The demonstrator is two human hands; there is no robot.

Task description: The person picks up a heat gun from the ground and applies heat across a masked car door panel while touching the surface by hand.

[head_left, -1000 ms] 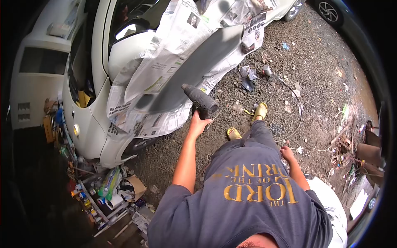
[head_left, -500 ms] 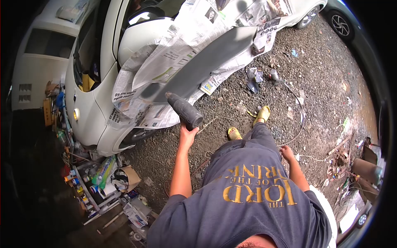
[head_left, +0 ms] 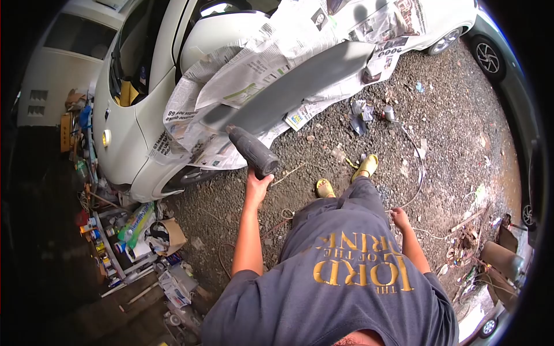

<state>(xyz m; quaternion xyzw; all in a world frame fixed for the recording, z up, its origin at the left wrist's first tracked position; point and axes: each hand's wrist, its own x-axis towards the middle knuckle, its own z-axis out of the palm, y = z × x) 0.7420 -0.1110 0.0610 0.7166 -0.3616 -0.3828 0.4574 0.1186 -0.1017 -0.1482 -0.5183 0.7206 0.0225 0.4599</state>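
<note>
My left hand (head_left: 258,183) is wrapped round the handle of a dark heat gun (head_left: 254,151). Its narrow nozzle points up and left at a grey-coated car panel (head_left: 306,81), close to a darker round patch (head_left: 218,117) near the panel's lower end. Whether the nozzle touches the panel I cannot tell. Newspaper sheets (head_left: 254,72) cover the white car (head_left: 130,147) around the grey area. My right hand (head_left: 399,218) hangs beside my right thigh with its fingers curled; anything inside them is hidden.
A cable or hose (head_left: 423,167) curves over the gravel (head_left: 456,132) from a small cup-like container (head_left: 388,113). Crumpled dark scraps (head_left: 359,118) lie beside it. Tools and bottles crowd a rack (head_left: 118,254) at lower left. A roll (head_left: 502,259) and debris lie at right.
The view has shifted, so the car and ground appear a little further right. My left hand still holds the heat gun near the panel's lower end. My right hand stays low at my side.
</note>
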